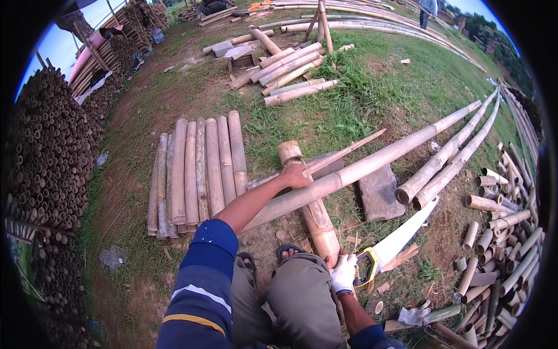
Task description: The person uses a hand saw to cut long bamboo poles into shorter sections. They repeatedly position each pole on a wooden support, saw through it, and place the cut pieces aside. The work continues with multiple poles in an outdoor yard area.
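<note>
A long bamboo pole [372, 161] slants across in front of me, lying over a thicker notched bamboo piece [319, 227]. My left hand [295, 176], bare, is closed over the pole's far side where the two cross; its fingertips are partly hidden. Beside that hand a thin bamboo strip [354, 142] points to the upper right. My right hand [344, 273] wears a white glove and is closed at the yellow-and-black handle of a handsaw [401, 241], low beside my right knee. The saw's blade points up and right, apart from the pole.
Short bamboo lengths [192, 174] lie in a row at left; another pile [290, 67] lies beyond. A flat stone slab [381, 195] sits beneath the pole. Two more poles [447, 163] stretch away right, near scattered offcuts [500, 227]. Stacked bamboo [49, 151] stands far left.
</note>
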Demonstrator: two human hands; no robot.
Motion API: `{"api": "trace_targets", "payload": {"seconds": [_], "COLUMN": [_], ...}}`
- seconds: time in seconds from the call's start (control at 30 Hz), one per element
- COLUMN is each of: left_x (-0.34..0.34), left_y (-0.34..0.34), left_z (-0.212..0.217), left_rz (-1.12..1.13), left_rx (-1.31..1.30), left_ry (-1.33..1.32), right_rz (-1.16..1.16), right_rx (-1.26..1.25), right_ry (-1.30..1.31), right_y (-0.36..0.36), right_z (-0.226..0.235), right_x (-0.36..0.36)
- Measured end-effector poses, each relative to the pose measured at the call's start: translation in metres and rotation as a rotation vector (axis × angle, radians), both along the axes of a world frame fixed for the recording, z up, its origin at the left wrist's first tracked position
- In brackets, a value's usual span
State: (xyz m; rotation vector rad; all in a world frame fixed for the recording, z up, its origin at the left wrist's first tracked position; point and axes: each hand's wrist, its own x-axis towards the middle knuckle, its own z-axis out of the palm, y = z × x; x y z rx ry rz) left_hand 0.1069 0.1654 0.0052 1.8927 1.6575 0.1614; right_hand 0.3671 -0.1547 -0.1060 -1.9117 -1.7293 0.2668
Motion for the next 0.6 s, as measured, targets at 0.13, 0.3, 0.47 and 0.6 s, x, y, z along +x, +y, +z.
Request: {"api": "trace_targets", "payload": {"seconds": [0.13, 0.3, 0.47, 0.6], "left_x": [-0.058, -0.136, -0.231, -0.256], "left_y": [-0.042, -0.126, -0.197, -0.216], "left_z": [-0.005, 0.026, 0.034, 0.033], "left_rz": [0.012, -0.017, 0.087, -0.014], "left_rx": [-0.003, 0.004, -0.002, 0.131], "left_ry": [-0.051, -0.175, -0.081, -0.024], "right_rz": [0.011, -0.025, 0.008, -0.11], "right_rx": [0.0, -0.072, -0.098, -0.22], "right_ry": [0.044, 0.103, 0.191, 0.284], "right_y": [0.001, 0.001, 0.002, 0.01], "right_z": [-0.006, -0.019, -0.071, -0.112], "right_x": [-0.002, 0.012, 0.02, 0.042]}}
